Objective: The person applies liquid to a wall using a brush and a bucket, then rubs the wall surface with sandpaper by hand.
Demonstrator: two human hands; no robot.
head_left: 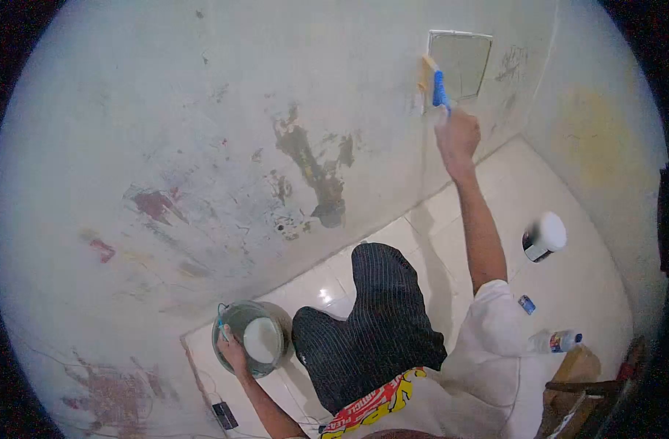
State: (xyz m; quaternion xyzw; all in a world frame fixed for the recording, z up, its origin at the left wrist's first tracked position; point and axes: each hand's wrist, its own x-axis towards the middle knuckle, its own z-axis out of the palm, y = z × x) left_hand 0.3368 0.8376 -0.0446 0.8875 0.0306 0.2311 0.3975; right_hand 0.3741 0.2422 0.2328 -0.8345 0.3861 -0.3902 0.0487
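Near on the left, the left hand (232, 351) is curled at the edge of a grey bucket (241, 316) with something white inside, though whether its fingers close on the handle I cannot tell. Farther off to the right, the right hand (460, 134) grips a blue-handled brush (440, 88), which points away beyond the fist, its tip at the wall (378, 80) just left of a square panel (469, 69).

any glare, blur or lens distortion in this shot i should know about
Head view: black rounded surround and fisheye bowing; head view: bright glare spot on the floor tiles, soft shadow beside the right arm; head view: the right hand looks slightly blurred, perhaps from motion.
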